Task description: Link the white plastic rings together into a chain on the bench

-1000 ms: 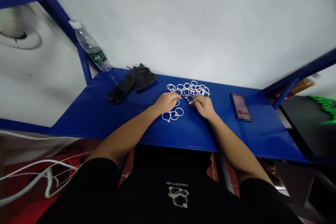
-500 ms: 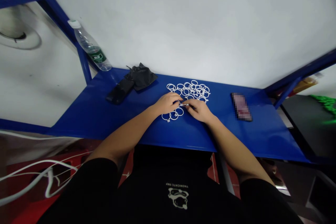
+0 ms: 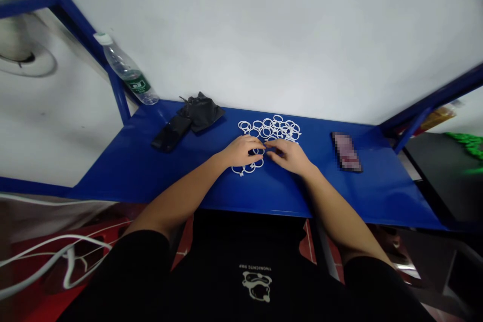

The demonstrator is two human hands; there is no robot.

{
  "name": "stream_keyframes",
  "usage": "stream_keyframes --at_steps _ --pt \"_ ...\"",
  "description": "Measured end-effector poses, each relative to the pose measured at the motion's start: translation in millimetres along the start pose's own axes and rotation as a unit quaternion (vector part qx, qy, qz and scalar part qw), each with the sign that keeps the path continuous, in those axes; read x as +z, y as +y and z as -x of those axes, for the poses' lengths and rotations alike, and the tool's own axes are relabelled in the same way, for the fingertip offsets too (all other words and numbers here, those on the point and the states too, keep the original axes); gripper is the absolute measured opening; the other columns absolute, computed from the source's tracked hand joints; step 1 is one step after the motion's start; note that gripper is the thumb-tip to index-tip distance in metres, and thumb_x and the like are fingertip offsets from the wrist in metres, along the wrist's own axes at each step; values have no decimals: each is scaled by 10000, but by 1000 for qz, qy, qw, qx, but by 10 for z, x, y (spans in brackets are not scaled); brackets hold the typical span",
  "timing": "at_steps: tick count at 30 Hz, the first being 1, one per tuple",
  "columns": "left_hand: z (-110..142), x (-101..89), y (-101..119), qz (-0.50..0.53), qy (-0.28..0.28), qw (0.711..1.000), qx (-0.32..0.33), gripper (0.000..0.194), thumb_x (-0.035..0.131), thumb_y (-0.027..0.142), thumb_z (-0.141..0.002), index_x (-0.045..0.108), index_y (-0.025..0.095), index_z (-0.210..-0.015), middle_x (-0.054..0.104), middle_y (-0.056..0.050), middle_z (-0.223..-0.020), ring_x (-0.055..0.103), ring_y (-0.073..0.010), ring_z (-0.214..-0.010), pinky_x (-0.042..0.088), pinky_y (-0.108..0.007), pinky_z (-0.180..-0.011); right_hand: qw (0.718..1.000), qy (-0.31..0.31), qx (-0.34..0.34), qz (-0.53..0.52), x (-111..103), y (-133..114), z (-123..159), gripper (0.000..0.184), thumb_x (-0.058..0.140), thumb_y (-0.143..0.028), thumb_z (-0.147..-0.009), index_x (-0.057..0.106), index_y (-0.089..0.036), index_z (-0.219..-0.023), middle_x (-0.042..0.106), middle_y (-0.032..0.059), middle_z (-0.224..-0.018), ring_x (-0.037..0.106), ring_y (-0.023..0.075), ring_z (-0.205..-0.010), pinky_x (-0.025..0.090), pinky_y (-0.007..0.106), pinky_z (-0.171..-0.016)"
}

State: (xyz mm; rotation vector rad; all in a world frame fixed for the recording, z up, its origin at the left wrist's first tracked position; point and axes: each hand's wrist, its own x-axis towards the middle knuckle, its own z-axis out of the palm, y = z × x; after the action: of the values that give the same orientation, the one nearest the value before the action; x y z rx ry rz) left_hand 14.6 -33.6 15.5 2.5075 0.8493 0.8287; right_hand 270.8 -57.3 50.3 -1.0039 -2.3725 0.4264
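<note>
My left hand (image 3: 241, 152) is open over the blue tabletop, its thumb and forefinger apart. A white ring (image 3: 258, 151) with a thin round band shows in the gap between them, partly covered by the fingers. Just to the right, my right hand (image 3: 287, 155) is open too, thumb and forefinger spread, its fingertips close to the left fingertips. Below my left hand lie a few linked-looking white rings (image 3: 249, 168) with small tabs, partly hidden by the thumb. Beyond both hands is a loose heap of several similar white rings (image 3: 278, 128).
The blue table (image 3: 264, 193) runs along a white wall. To the left are a dark phone-like slab (image 3: 171, 134), a crumpled black bag (image 3: 203, 112) and a clear bottle (image 3: 130, 73) with a green label. A blurred-out phone (image 3: 346, 152) lies to the right.
My right hand has moved left from the heap with a white ring to my left hand. Both hands have since loosened their fingers, and the ring sits between them. The view has shifted slightly.
</note>
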Motion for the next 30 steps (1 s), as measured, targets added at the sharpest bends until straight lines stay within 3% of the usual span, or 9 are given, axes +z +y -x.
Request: stream_keyframes --at_steps 5,12,16,20,23,26,30 --pt "-6 19 -2 6 -7 1000 29 102 774 289 -944 835 260 -1021 785 -65 -1184 732 -255 -1118 571 -472 -1038 995 34 67 61 -89 251 12 308 646 -303 -998 755 -268 -1284 805 89 -1190 757 253 -956 612 400 -838" --pt "-1 -6 35 20 -20 999 36 160 771 284 -937 816 242 -1084 802 -65 -1119 743 -246 -1063 593 -447 -1002 999 -21 34 25 79 283 -18 335 627 -266 -1003 738 -245 -1319 753 123 -1324 736 298 -1140 613 465 -955" --pt "8 0 45 3 -38 999 16 204 763 315 -952 802 241 -1138 801 -63 -1144 735 -257 -1095 588 -437 -1002 999 -36 25 11 119 291 -24 355 638 -224 -981 724 -241 -1325 766 119 -1268 745 278 -1070 606 442 -932" --pt "-2 13 50 11 -27 1000 -7 271 748 343 -974 765 234 -1222 811 -56 -1079 748 -239 -1040 589 -402 -965 999 -37 27 8 136 329 -21 357 604 -133 -940 719 -230 -1264 779 92 -1086 732 242 -936 585 383 -847" --pt "-7 -8 48 29 6 999 -41 377 698 340 -1016 681 210 -1369 812 -48 -1016 752 -205 -920 589 -370 -907 1000 -18 8 -14 145 304 -19 286 569 -115 -943 702 -218 -1175 753 76 -1014 700 213 -857 563 351 -793" --pt "2 -47 40 41 41 996 -66 479 637 346 -1054 568 197 -1504 800 -58 -1079 731 -167 -828 587 -332 -839 999 16 -23 -45 138 233 -21 170 560 -140 -976 667 -226 -1077 722 66 -993 670 198 -829 549 340 -769" --pt "12 -33 28 24 38 998 -43 445 648 315 -1039 607 216 -1472 782 -58 -1118 722 -158 -846 589 -317 -835 994 44 -71 -74 125 147 -29 144 520 -147 -1025 627 -243 -1025 695 61 -982 661 207 -882 549 360 -799"
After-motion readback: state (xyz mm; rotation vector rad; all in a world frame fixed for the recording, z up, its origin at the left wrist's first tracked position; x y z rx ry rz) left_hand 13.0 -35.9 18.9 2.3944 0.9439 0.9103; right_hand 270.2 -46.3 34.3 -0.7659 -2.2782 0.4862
